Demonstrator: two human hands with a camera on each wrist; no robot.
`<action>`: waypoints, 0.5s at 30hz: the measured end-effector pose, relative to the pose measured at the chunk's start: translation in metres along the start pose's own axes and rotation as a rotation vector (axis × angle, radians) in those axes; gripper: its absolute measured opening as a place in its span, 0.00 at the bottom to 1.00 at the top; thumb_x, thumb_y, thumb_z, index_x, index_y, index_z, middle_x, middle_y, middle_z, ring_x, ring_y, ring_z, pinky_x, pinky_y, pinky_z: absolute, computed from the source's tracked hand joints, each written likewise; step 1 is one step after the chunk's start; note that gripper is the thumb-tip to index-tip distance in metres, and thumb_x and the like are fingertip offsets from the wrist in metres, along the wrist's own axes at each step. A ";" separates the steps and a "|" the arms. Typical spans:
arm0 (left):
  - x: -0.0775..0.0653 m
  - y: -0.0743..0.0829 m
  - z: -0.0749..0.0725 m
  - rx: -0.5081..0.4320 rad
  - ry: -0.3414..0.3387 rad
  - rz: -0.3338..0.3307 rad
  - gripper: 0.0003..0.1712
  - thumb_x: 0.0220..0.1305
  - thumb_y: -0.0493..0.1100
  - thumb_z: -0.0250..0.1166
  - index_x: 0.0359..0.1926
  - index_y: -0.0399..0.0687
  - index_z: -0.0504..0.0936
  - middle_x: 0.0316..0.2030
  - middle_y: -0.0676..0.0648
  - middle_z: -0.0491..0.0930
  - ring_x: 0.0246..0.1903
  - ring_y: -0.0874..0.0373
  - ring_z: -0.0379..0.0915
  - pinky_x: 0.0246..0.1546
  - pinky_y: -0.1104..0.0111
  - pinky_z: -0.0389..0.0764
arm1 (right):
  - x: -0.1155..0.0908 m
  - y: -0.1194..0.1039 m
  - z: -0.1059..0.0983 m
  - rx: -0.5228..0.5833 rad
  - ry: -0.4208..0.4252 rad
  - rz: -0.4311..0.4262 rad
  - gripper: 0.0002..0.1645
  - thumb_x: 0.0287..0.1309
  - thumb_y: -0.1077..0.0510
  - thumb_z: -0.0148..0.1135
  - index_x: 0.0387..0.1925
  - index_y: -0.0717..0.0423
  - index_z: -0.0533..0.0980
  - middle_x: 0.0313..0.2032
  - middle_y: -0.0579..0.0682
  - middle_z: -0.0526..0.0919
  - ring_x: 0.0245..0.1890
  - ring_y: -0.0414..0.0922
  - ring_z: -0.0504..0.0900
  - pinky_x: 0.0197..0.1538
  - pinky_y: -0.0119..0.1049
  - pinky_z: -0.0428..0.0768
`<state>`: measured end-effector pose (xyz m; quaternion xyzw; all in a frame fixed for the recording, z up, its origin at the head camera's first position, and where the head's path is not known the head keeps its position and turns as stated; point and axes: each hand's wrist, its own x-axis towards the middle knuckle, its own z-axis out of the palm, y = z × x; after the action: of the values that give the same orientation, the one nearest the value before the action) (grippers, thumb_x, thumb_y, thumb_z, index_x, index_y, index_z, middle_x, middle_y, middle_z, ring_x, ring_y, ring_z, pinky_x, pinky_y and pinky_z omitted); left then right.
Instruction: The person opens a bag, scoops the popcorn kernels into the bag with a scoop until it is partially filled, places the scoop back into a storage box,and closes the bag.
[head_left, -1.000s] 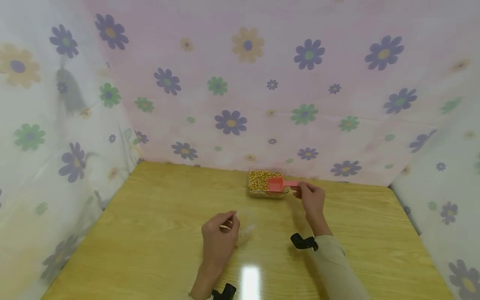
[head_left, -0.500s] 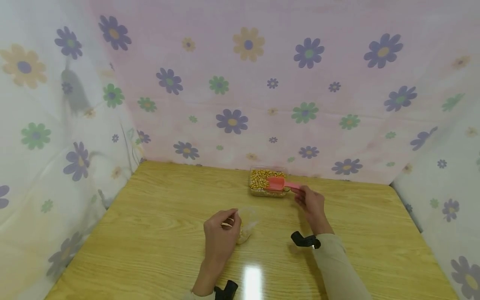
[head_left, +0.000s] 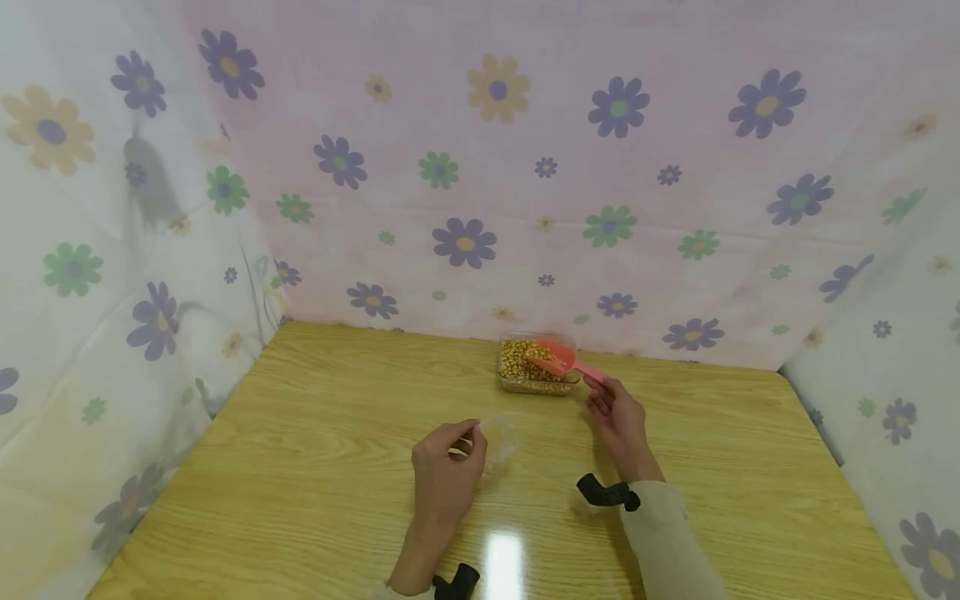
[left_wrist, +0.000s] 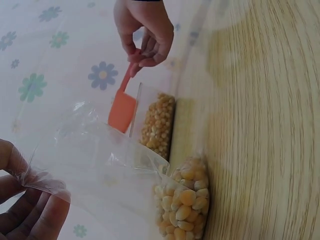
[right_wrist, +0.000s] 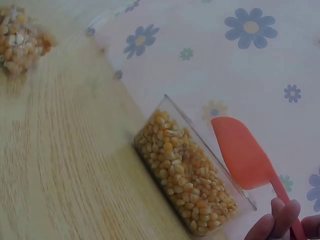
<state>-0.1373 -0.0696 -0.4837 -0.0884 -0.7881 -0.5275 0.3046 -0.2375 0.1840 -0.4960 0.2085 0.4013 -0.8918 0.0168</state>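
My left hand [head_left: 450, 471] pinches the edge of a clear plastic bag [left_wrist: 100, 155] at its mouth. Corn kernels [left_wrist: 182, 207] fill the bottom of this bag, which rests on the table. Farther back stands a clear rectangular container [head_left: 534, 387] holding more yellow corn kernels [right_wrist: 182, 175]. My right hand [head_left: 621, 421] grips the handle of a red-orange scoop [head_left: 558, 357]. The scoop's bowl is tilted over the container, its front edge toward the kernels in the head view. In the right wrist view, the scoop [right_wrist: 242, 152] shows its outer side above the container's rim.
A wood-grain table [head_left: 322, 467] lies under everything, and the container stands near its back edge. Flower-patterned cloth [head_left: 390, 208] hangs behind and on both sides. Black camera mounts [head_left: 603, 492] sit at the wrists.
The scoop, level over the container before, has turned so its bowl tips to the left and its handle slants down toward my right hand. My left hand holds the bag nearly in place.
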 end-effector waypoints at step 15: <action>0.000 -0.002 0.001 0.024 0.010 0.022 0.08 0.60 0.26 0.68 0.38 0.35 0.90 0.27 0.46 0.86 0.21 0.63 0.81 0.20 0.79 0.80 | -0.010 -0.003 0.001 0.218 -0.092 0.078 0.17 0.80 0.57 0.43 0.43 0.56 0.79 0.33 0.51 0.89 0.27 0.39 0.77 0.42 0.32 0.79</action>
<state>-0.1384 -0.0698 -0.4852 -0.0905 -0.7919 -0.5150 0.3154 -0.2291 0.1840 -0.4898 0.1834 0.2922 -0.9374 0.0470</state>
